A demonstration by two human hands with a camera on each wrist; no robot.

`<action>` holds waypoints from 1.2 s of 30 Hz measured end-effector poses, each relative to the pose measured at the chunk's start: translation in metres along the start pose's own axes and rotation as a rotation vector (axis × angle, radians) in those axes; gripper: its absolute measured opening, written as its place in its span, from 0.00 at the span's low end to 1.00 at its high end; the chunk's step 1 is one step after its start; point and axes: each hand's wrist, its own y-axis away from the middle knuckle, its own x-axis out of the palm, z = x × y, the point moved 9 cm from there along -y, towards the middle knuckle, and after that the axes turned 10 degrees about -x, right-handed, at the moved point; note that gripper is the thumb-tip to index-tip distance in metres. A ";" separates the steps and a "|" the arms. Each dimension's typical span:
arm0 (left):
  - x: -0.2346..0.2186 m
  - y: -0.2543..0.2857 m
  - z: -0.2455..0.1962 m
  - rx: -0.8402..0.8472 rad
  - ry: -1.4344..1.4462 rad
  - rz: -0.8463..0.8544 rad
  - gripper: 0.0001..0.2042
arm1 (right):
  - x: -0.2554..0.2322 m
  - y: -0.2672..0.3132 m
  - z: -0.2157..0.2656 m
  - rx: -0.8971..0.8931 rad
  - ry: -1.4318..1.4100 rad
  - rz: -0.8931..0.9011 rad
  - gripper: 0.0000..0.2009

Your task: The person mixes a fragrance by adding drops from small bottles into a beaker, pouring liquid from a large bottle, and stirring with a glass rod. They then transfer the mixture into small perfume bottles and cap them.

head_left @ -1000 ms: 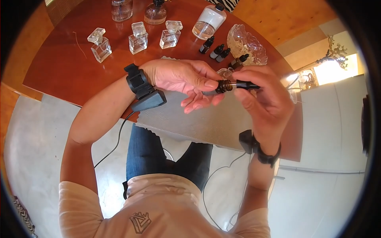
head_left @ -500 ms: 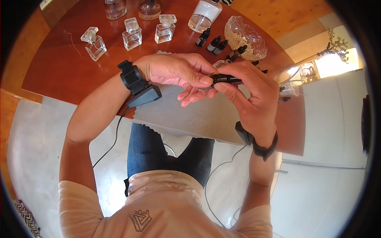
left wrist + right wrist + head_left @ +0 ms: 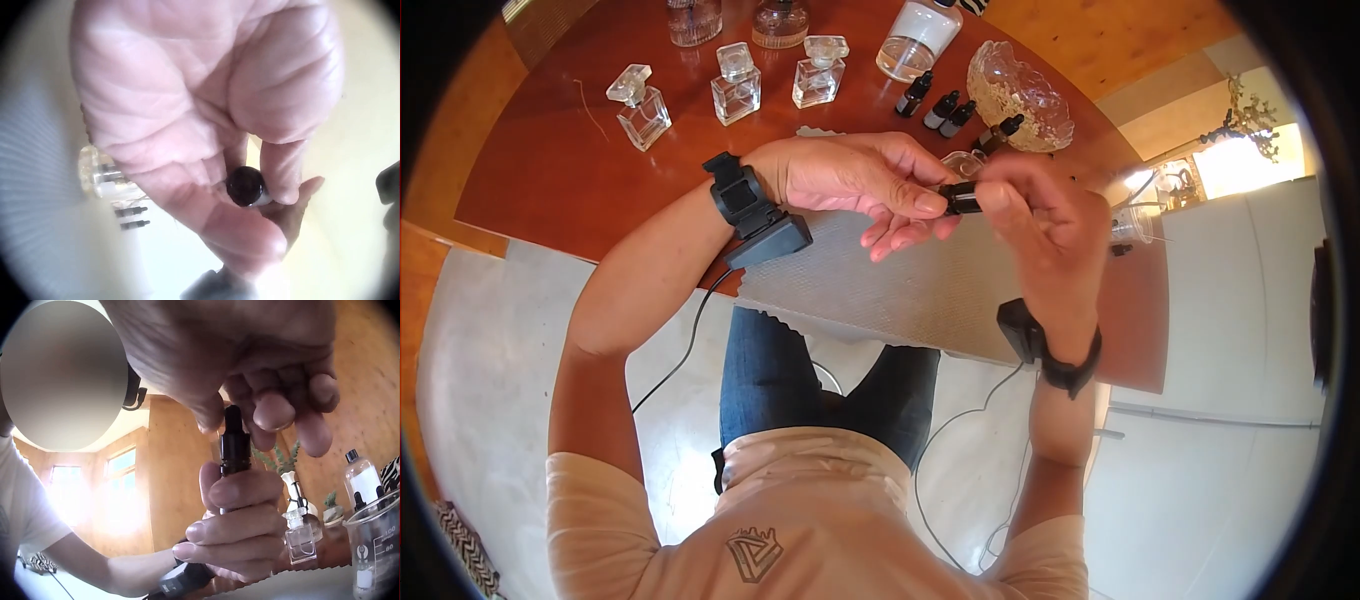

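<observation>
Dropper bottle [image 3: 235, 448] — between left fingers [image 3: 247, 489]

Reddish-brown table [image 3: 550, 195] is carrying everything; far edge is 12 o'clock. Grey textured sheet [image 3: 860, 285] is covering near side, around 5 to 6. Square clear bottles are standing at 10 [image 3: 645, 122], 11 [image 3: 738, 97] and 12 [image 3: 815, 84]. Ribbed glass bottle [image 3: 693, 25] is standing farther out at 11. Large pale-labelled bottle [image 3: 920, 38] is standing at 1. Four dropper bottles [image 3: 940, 109] are clustering between 1 and 2, just beside clear scalloped bowl [image 3: 990, 65]. Clear vessel [image 3: 1136, 226] is sitting at 3.
</observation>
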 end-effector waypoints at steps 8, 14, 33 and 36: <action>-0.001 -0.001 0.002 -0.017 -0.030 0.001 0.18 | 0.002 0.000 0.002 -0.007 0.088 0.050 0.07; -0.003 0.003 -0.004 -0.003 -0.017 -0.098 0.21 | 0.010 -0.001 0.010 -0.093 -0.028 0.027 0.09; -0.017 -0.002 -0.001 -0.049 0.049 -0.221 0.36 | -0.120 0.060 -0.071 0.343 0.002 -0.397 0.06; -0.016 -0.005 -0.002 -0.041 0.033 -0.248 0.33 | -0.205 0.090 -0.129 0.487 0.367 -0.345 0.05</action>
